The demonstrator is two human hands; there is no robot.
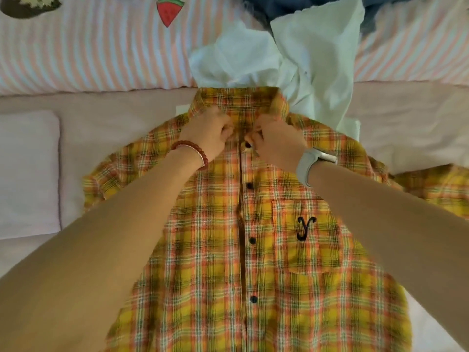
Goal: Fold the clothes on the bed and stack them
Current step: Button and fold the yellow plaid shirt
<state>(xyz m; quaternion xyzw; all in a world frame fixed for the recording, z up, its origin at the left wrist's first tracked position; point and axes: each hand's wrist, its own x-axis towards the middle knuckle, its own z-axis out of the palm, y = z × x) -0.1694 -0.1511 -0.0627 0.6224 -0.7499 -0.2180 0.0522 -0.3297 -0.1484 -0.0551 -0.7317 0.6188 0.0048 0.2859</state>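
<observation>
Yellow-and-orange plaid shirt (203, 250) lies face up and spread flat on the pale pink bed sheet (127, 118), placket closed along its centre with four dark buttons visible below the hands. Both hands work at the neck of the shirt, just under its collar (241, 97). Left hand (210, 133), red bead bracelet (195, 151) on the wrist, is clenched on the fabric of the placket's left edge. Right hand (276, 143), white smartwatch (312, 161) on the wrist, is pinched on the opposite edge; a small dark button or buttonhole shows at its fingertips, cannot tell which. Chest pocket (304, 237) with a black embroidered mark sits below the right forearm. One sleeve extends off the shirt's right side; the other is bunched at its left shoulder. Crumpled white garment (291, 59) lies touching the collar on its far side, partly on the pink-striped pillow (88, 52); dark blue clothing (291, 3) lies beyond that.
</observation>
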